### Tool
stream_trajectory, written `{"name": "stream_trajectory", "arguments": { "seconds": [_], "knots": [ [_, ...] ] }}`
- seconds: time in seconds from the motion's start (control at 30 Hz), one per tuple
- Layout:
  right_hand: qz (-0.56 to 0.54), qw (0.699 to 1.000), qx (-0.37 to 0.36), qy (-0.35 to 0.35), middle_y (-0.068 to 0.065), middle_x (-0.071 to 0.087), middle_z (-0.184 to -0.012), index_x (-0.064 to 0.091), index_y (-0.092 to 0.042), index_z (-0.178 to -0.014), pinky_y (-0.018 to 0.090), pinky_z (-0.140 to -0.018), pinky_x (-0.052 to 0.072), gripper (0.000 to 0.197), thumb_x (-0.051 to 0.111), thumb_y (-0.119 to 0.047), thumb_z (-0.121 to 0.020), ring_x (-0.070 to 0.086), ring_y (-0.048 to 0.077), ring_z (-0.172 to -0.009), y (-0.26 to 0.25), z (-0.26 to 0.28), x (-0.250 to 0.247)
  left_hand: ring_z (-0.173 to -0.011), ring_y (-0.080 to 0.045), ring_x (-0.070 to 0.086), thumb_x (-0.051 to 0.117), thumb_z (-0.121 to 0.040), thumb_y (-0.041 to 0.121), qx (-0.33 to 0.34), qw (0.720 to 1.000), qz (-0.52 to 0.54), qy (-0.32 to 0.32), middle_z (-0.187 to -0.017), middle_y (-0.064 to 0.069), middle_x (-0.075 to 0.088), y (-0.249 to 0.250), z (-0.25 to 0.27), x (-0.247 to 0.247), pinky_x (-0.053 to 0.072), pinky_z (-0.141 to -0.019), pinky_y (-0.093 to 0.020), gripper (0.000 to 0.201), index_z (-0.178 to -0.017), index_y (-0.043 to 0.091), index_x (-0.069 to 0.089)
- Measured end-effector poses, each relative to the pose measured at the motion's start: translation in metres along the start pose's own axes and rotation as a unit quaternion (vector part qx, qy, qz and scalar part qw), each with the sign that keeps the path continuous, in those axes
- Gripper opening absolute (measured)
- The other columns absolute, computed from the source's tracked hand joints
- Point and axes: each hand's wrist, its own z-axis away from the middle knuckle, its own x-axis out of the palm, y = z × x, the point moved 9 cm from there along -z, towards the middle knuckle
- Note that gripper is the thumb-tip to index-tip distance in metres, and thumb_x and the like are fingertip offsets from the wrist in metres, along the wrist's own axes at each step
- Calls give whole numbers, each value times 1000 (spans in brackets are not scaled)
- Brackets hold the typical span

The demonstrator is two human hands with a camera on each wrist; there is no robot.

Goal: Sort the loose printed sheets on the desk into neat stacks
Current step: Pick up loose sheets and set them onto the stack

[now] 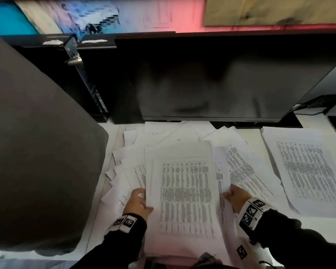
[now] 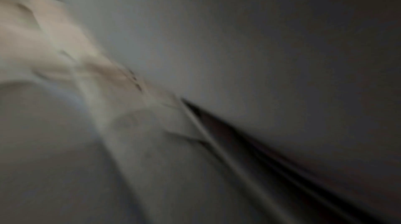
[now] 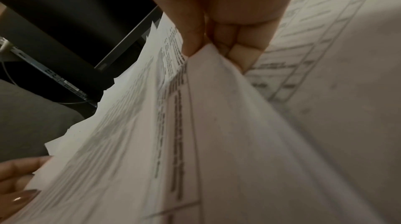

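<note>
Hands grip one printed sheet (image 1: 184, 193) at its side edges, left hand (image 1: 138, 200) at nine o'clock seemingly pinching, right hand (image 1: 237, 197) at three o'clock clearly pinching.

— Where did the head view look from?
— From above, forward and down over the counter (image 1: 113, 140) toward the dark monitor (image 1: 221, 78).
— And the wrist views?
— The right one sat very close, looking along the fingers (image 3: 217, 21) at the printed sheets (image 3: 217, 142), which the head view shared. The left one was blurred.
</note>
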Motion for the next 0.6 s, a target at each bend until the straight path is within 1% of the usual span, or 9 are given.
{"name": "stream_trajectory", "arguments": {
  "seconds": [0.07, 0.13, 0.17, 0.23, 0.3, 0.37, 0.43, 0.53, 0.6],
  "knots": [
    [-42, 999, 9, -9, 6, 55, -77, 48, -12, -81, 35, -75, 50, 27, 41, -34, -96, 53, 21, -71, -1, 3, 2, -78, -14, 54, 67, -79, 6, 20, 999, -37, -18, -76, 9, 53, 6, 3, 7, 39, -76, -21, 55, -127, 18, 43],
    [-55, 998, -6, -25, 0, 54, -77, 45, -12, -93, 24, -61, 42, 30, 42, -42, -94, 51, 11, -68, -5, 8, 5, -83, -12, 53, 65, -82, 13, 38, 994, -89, -55, -78, 13, 52, 10, 7, 16, 37, -78, -18, 48, -126, 17, 47],
    [-47, 998, -16, -30, -2, 56, -81, 45, -13, -98, 19, -59, 39, 29, 48, -42, -91, 52, 9, -70, -8, 10, 8, -83, -12, 52, 65, -83, 14, 45, 992, -100, -63, -80, 13, 52, 11, 8, 18, 37, -79, -17, 45, -124, 17, 49],
    [-29, 999, -8, -27, 4, 64, -101, 49, -12, -112, 23, -71, 45, 35, 61, -33, -86, 59, 17, -86, -6, 10, 10, -82, -10, 51, 66, -81, 11, 72, 993, -85, -41, -82, 12, 50, 14, 8, 15, 40, -81, -18, 43, -121, 19, 52],
    [-34, 999, 26, 1, 11, 63, -114, 50, -6, -119, 30, -82, 45, 40, 62, -23, -86, 59, 25, -100, 0, 7, 5, -77, -9, 49, 67, -76, 1, 84, 995, -39, 18, -91, 3, 51, 15, 9, 0, 46, -81, -22, 45, -111, 27, 55],
    [-36, 997, 52, 34, 16, 61, -118, 50, -2, -120, 30, -85, 43, 39, 61, -19, -87, 57, 27, -102, 6, 6, -8, -76, -15, 49, 69, -70, -8, 56, 995, 22, 83, -102, -6, 47, 6, 6, -19, 50, -81, -29, 51, -100, 29, 52],
    [-31, 995, 77, 51, 19, 59, -120, 49, 0, -121, 34, -90, 42, 41, 59, -20, -88, 56, 31, -108, 16, 5, -21, -81, -25, 54, 69, -65, -13, 17, 989, 81, 126, -109, -10, 43, -8, 2, -36, 51, -84, -35, 58, -98, 29, 49],
    [-24, 993, 108, 46, 17, 59, -120, 49, -1, -123, 35, -92, 42, 41, 56, -23, -89, 56, 29, -103, 31, 6, -28, -80, -27, 59, 75, -61, -9, -16, 988, 89, 129, -113, -15, 47, -21, -3, -46, 52, -84, -37, 58, -100, 26, 49],
    [2, 993, 113, 26, 15, 61, -117, 51, -2, -120, 34, -89, 44, 39, 55, -26, -90, 57, 27, -98, 38, 4, -25, -80, -25, 55, 76, -65, 0, -34, 991, 62, 117, -110, -11, 44, -22, -3, -45, 48, -88, -32, 48, -103, 20, 55]
  ]
}}
